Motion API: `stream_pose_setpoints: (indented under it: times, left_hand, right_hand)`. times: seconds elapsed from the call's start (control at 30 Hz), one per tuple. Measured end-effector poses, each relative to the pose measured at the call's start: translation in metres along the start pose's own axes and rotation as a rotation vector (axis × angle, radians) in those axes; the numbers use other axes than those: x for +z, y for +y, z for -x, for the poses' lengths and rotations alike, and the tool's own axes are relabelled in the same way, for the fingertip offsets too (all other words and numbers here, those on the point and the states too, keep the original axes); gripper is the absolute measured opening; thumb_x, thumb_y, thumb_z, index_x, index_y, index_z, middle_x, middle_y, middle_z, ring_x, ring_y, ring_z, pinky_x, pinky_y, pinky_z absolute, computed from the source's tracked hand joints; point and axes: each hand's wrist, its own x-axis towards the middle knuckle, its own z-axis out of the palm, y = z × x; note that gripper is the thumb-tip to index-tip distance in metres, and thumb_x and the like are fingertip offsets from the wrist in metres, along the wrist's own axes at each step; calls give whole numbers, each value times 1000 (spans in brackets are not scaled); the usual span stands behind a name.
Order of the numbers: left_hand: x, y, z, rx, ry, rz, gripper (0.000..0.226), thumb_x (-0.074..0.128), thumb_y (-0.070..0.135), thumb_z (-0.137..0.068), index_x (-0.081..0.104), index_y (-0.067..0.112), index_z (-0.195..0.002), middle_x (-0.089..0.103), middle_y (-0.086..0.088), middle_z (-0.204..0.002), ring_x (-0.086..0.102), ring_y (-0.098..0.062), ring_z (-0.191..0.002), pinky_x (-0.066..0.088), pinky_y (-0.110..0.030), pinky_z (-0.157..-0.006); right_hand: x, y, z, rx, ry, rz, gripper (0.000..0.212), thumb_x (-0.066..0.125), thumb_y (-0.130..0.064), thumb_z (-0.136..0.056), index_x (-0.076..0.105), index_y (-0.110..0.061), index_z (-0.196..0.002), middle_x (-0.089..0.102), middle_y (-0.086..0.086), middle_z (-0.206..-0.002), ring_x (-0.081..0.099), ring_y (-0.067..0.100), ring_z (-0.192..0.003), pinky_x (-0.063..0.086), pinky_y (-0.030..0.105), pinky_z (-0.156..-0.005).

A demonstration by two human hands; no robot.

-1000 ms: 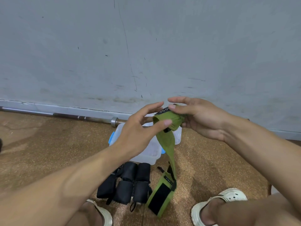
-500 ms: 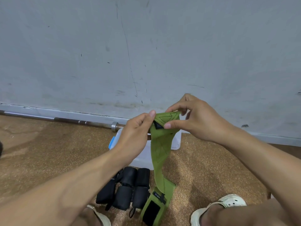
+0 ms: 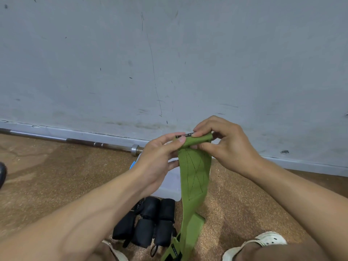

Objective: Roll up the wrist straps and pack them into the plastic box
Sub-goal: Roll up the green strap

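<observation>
— Left hand [image 3: 160, 159]: pinching the near-left end of the small roll at the top of the green wrist strap [image 3: 194, 172], thumb on the front, other fingers curled behind; right hand [image 3: 224, 144]: gripping the same roll from the other side, fingertips over the top, thumb underneath; both held up in front of the wall [image 3: 169, 63], above the floor

— And below the roll?

— Hanging flat from it, black stitching crossed down the middle; narrowing lower down, folding once, then ending near the bottom edge in a black patch with a small tag; small black label with white lettering visible on top of the roll, text too small to read

— Plastic box?

— Clear plastic box [image 3: 169, 183] on the floor directly behind the hanging strap and under the left hand, mostly hidden by wrist and strap; blue clip [image 3: 133, 165] showing on its left side; whether anything lies inside, cannot tell

— Other straps?

— Black rolled straps [image 3: 148, 225] lying side by side on the cork-coloured floor [image 3: 56, 176], just in front of the box, to the left of the green tail; a thin loop trailing from one

— Further out?

— Steel barbell [image 3: 75, 141] lying along the foot of the wall, collar end near the box; white clog [image 3: 263, 243] at lower right, edge of another shoe [image 3: 114, 249] at lower left; dark object at the far left edge, cut off
</observation>
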Motion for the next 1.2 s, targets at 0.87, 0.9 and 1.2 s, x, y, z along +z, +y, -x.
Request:
stream_pose_setpoints:
  times: [0.87, 0.9, 1.2]
  left_hand:
    - [-5, 0, -7, -21, -36, -105, 34, 59, 35, -98, 72, 13, -120, 77, -6, -110, 73, -19, -101, 58, -38, -88]
    - [-5, -1, -7, -12, -15, -87, 30, 60, 29, -99, 71, 10, -119, 77, -6, -107, 73, -17, -97, 59, -36, -85]
    - [-6, -4, -10, 56, -4, -86, 34, 65, 0, -94, 62, 10, -127, 77, -15, -107, 76, -26, -96, 62, -32, -78]
  right_hand:
    - [18, 9, -8, 178, 10, -241, 26, 87, 0, -76, 75, -20, -88, 73, 3, -98, 69, 28, -97, 57, 55, -78]
    - [16, 9, -8, 195, -32, -244, 26, 88, -2, -76, 76, -20, -90, 73, 0, -102, 69, 25, -101, 58, 52, -82]
    - [5, 24, -3, 483, -184, -430, 54, 89, -33, -65, 74, -24, -116, 75, 7, -118, 73, 31, -108, 57, 43, -101]
